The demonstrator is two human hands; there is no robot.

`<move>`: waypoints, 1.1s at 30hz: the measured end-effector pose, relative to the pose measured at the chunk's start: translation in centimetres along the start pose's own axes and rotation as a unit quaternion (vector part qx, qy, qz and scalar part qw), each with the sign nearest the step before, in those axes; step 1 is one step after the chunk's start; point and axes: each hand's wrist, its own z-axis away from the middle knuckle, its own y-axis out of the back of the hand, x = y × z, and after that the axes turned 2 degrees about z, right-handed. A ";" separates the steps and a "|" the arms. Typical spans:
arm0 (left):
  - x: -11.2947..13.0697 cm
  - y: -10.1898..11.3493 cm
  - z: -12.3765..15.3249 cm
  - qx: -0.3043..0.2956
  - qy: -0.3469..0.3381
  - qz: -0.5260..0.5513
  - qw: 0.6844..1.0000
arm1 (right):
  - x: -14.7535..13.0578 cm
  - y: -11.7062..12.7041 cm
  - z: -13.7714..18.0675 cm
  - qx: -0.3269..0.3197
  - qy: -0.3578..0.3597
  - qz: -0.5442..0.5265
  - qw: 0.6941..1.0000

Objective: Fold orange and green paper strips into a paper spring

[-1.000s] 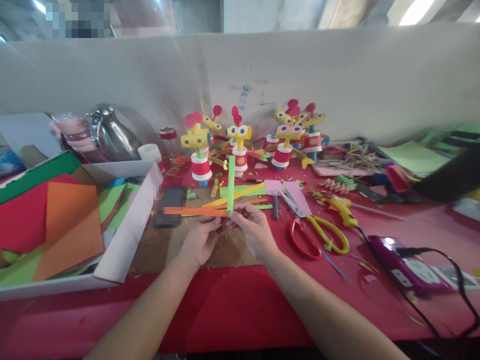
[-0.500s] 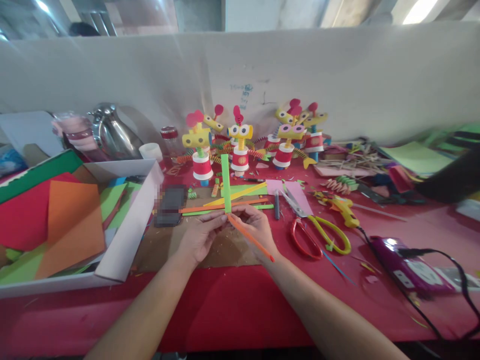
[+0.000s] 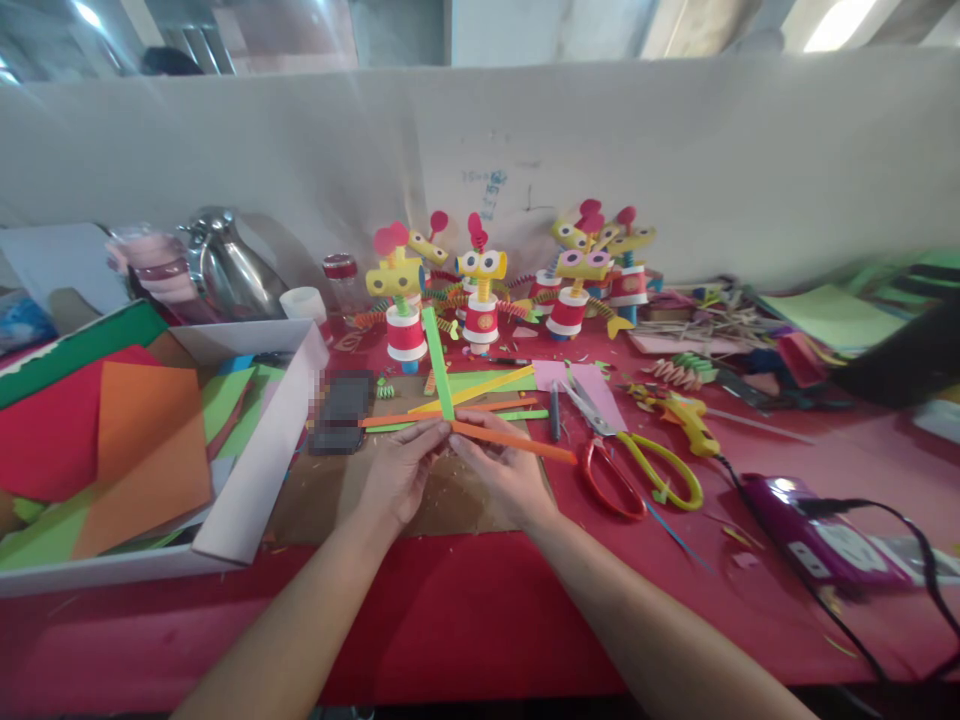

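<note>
A green paper strip [image 3: 438, 362] and an orange paper strip [image 3: 517, 440] meet at a corner between my hands. The green one points away and leans left; the orange one runs right, across my right fingers. My left hand [image 3: 409, 470] is closed, pinching the corner where they join. Beside it, my right hand [image 3: 510, 470] is also closed, its thumb and fingers at the same corner. Below lies a brown board [image 3: 450, 508]. Just beyond my fingers, more strips rest on it, including a yellow strip [image 3: 480, 388].
Scissors [image 3: 637, 460] and a yellow glue gun [image 3: 690, 422] with a black cord lie at right. A white box [image 3: 259, 460] of coloured paper stands left, near a dark phone-like object [image 3: 343, 412]. Several paper-cup figures [image 3: 480, 318] stand behind, before a white partition [image 3: 300, 140].
The orange strip has swung from pointing toward me to pointing right. The green strip's top has tilted left. My right hand has shifted slightly with them.
</note>
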 end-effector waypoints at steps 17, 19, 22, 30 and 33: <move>0.4 0.2 0.3 -0.030 0.044 -0.030 0.998 | 0.5 -0.1 -0.2 0.004 0.008 0.037 0.999; 0.5 0.6 0.1 -0.020 0.058 -0.014 0.998 | 0.3 0.2 -0.1 -0.016 0.048 0.080 0.995; 0.6 1.2 -0.1 -0.008 0.101 0.042 0.994 | -0.5 0.9 -0.2 -0.049 0.129 0.184 0.973; 0.2 1.7 0.3 -0.065 0.221 0.117 0.966 | -0.9 1.5 -0.9 -0.096 0.246 0.257 0.930; 0.0 1.6 0.4 -0.075 0.223 0.116 0.965 | -0.8 1.6 -0.7 -0.107 0.256 0.263 0.924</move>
